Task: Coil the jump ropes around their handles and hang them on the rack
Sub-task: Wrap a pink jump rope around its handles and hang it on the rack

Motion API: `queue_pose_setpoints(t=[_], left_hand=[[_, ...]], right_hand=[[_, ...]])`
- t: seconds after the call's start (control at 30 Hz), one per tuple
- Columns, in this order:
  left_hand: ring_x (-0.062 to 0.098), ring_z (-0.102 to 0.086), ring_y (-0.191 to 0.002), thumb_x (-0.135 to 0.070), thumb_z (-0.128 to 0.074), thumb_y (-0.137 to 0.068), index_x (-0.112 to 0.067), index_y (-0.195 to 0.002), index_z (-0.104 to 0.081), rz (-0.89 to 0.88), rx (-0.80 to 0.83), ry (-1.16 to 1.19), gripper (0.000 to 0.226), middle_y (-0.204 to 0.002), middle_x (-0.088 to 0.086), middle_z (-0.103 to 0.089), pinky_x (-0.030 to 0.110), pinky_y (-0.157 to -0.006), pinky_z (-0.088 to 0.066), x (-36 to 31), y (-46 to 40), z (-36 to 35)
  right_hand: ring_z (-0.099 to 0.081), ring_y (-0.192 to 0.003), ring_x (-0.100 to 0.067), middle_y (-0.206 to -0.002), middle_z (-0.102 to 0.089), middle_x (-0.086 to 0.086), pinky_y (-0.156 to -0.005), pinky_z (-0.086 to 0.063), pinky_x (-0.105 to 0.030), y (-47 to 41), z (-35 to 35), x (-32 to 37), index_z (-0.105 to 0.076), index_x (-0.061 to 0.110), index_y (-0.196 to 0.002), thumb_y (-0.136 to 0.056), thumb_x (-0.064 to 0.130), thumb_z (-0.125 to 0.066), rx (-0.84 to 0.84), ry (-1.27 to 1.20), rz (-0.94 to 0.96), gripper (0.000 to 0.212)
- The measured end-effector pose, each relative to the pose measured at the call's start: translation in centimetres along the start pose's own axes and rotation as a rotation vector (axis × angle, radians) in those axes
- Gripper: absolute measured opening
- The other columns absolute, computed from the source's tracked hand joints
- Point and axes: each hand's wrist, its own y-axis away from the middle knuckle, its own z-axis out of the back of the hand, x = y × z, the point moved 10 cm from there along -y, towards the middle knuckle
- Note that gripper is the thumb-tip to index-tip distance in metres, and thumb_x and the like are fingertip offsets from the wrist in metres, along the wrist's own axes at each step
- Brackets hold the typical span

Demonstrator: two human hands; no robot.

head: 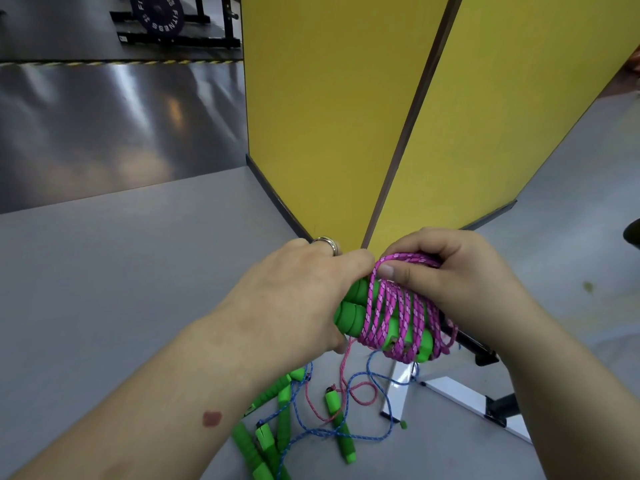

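Left hand [294, 292] grips the paired green handles [360, 313] to steady them while the right hand [446, 271] pinches the pink rope [398, 313] coils tight, thumb pressing. More ropes [311, 420] lie tangled on the floor [121, 271] below.

White lettering rings a dark purple weight plate [157, 13] stored on a black rack [214, 26] at the top left of the gym floor. The word "FITNESS" reads clearly along the plate's lower right edge, curving upside down towards the camera, and the letters "FIT" show along its left edge where the frame cuts the disc off. A few small marks sit between the two words, too small to make out. A pale label on the rack's base is likewise illegible. No other writing can be read anywhere in view.
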Motion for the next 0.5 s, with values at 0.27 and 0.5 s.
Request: queue_pose_setpoints(t=[0.27, 0.5], left_hand=[[0.009, -0.045, -0.097, -0.017, -0.066, -0.076, -0.045, -0.11, -0.041, -0.017, 0.057, 0.198, 0.05, -0.099, -0.016, -0.046, 0.034, -0.074, -0.051, -0.3, 0.8, 0.0], [0.002, -0.055, -0.085, -0.025, -0.083, -0.076, -0.049, -0.108, -0.043, 0.009, 0.114, 0.431, 0.057, -0.099, -0.014, -0.053, 0.033, -0.071, -0.051, -0.1, 1.0, 0.7]], right_hand=[[-0.071, -0.091, -0.042, -0.094, -0.076, -0.02, -0.093, -0.054, -0.057, -0.3, -0.9, -3.6, -0.08, 0.014, -0.096, -0.07, 0.033, -0.08, 0.115, -0.313, -0.217, 0.032], [-0.072, -0.068, -0.027, -0.089, -0.075, -0.022, -0.063, -0.062, -0.033, 0.4, -2.5, -6.9, -0.076, 0.001, -0.1, -0.07, 0.018, -0.077, 0.256, -0.623, -0.422, 0.034]])
